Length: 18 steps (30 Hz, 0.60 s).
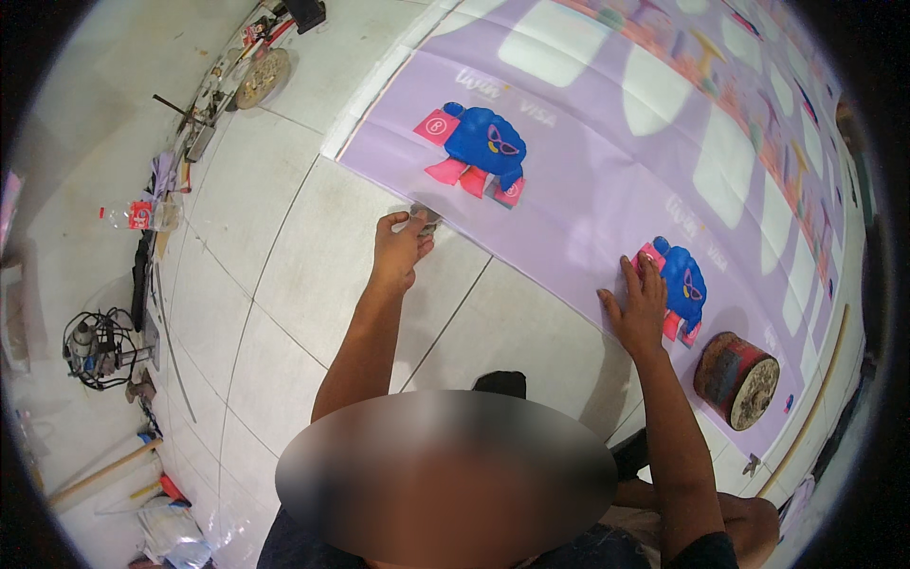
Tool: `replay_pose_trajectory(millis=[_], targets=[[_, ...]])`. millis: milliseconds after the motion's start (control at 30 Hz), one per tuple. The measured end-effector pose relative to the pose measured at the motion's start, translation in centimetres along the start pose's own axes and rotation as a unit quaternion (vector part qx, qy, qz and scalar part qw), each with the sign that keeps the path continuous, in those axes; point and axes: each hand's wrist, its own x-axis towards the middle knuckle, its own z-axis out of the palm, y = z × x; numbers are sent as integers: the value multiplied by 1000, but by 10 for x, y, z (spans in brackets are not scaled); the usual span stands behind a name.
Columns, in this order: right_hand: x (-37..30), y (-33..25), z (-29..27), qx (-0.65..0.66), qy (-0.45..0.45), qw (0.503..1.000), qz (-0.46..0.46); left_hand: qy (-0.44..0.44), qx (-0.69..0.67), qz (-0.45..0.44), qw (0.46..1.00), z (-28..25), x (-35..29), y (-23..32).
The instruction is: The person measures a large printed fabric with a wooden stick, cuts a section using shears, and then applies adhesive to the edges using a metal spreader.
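A large lilac printed banner [578,237], with blue cartoon figures and pink bags on it, lies spread over the tiled floor. At its near edge my left hand [403,248] is closed, thumb and fingers pinching a small greyish metal piece [427,217]. The piece's exact kind cannot be made out; it touches or sits right beside the banner's edge. My right hand [641,302] rests flat on the banner over one blue figure, fingers spread. Just right of it, a rusty red and dark can [737,381] filled with a hard, pale mass stands on the banner.
Another small metal piece [752,465] is at the banner's near right corner. A long wooden strip [823,389] lies along the right side. Leftward are a plastic bottle [140,215], a power tool with a black cord [87,343], a round stone-like block [263,78] and scattered tools.
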Motion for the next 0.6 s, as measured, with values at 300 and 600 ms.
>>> replay_pose_trajectory(millis=[300,600], targets=[[0,2,1,4,-2,1000,13,-7,-25,4,1000,-33,-25,-32],[-1,0,3,-4,-1,1000,4,-38,-9,-30,999,0,-43,-35]])
